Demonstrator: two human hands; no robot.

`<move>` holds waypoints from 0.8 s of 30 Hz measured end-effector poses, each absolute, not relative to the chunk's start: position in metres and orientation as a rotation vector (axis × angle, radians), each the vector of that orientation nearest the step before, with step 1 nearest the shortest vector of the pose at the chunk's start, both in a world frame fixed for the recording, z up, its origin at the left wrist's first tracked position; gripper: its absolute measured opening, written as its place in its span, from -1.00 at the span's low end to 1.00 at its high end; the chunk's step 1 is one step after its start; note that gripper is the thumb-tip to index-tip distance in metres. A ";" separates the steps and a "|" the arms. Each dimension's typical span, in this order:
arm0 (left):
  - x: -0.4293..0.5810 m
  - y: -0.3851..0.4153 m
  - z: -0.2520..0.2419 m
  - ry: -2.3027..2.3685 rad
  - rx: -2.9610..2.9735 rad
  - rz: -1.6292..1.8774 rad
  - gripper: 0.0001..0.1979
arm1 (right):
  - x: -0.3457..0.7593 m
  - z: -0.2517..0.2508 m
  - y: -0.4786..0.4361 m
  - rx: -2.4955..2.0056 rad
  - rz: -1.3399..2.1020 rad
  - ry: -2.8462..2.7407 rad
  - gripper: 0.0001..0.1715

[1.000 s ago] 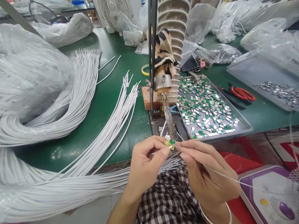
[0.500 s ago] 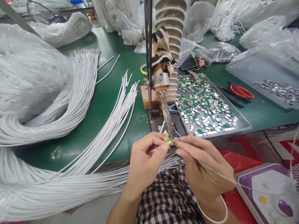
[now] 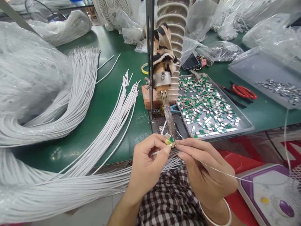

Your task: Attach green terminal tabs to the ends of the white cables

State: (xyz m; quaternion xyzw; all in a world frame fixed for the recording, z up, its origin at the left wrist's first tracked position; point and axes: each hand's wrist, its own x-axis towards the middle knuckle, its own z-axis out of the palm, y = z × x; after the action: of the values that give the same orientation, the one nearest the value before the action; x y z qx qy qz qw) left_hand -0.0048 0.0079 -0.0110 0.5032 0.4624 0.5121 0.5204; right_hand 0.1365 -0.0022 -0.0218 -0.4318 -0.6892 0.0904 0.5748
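Observation:
My left hand (image 3: 147, 163) pinches the end of a white cable (image 3: 154, 153) between thumb and forefinger, beside a small green circuit board with a metal plug (image 3: 171, 139). Something yellow shows around that fingertip; I cannot make out what it is. Closed on a thin solder wire (image 3: 222, 172), my right hand (image 3: 207, 166) has its fingertips close to the board. The wire runs back over this hand to the right. Directly above the fingertips, the tip of a clamped soldering iron (image 3: 168, 117) points down at the board; whether they touch is too small to tell.
A tray (image 3: 244, 125) of small green boards stands right of the iron, with red-handled pliers (image 3: 244, 91) beyond. White cable bundles (image 3: 113, 125) lie on the left. A ribbed hose (image 3: 172, 18) and a brick (image 3: 147, 98) stand behind the iron.
Both hands stay almost in place at the iron tip. The board and cable end have shifted slightly between the fingertips. The solder wire's slack at the far right hangs differently.

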 end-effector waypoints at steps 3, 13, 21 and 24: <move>-0.005 0.002 -0.013 1.135 1.246 1.232 -0.78 | 0.144 -0.022 -0.002 -1.014 0.227 -1.548 -0.73; -0.009 -0.078 -0.099 1.798 1.654 1.445 -0.78 | 0.195 -0.042 -0.014 -1.383 0.137 -1.331 -0.88; -0.026 -0.071 -0.097 1.699 1.855 1.108 -0.83 | 0.199 -0.055 -0.027 -1.473 0.150 -1.398 -0.92; -0.020 -0.063 -0.080 1.637 1.779 1.202 -0.86 | 0.199 -0.054 -0.028 -1.432 0.107 -1.411 -0.88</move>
State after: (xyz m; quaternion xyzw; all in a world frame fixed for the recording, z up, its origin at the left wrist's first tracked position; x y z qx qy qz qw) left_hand -0.0201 -0.0632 -0.0804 0.6429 0.5915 0.4345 0.2189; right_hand 0.1991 -0.0276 -0.0544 -0.6010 -0.5924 0.0451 0.5346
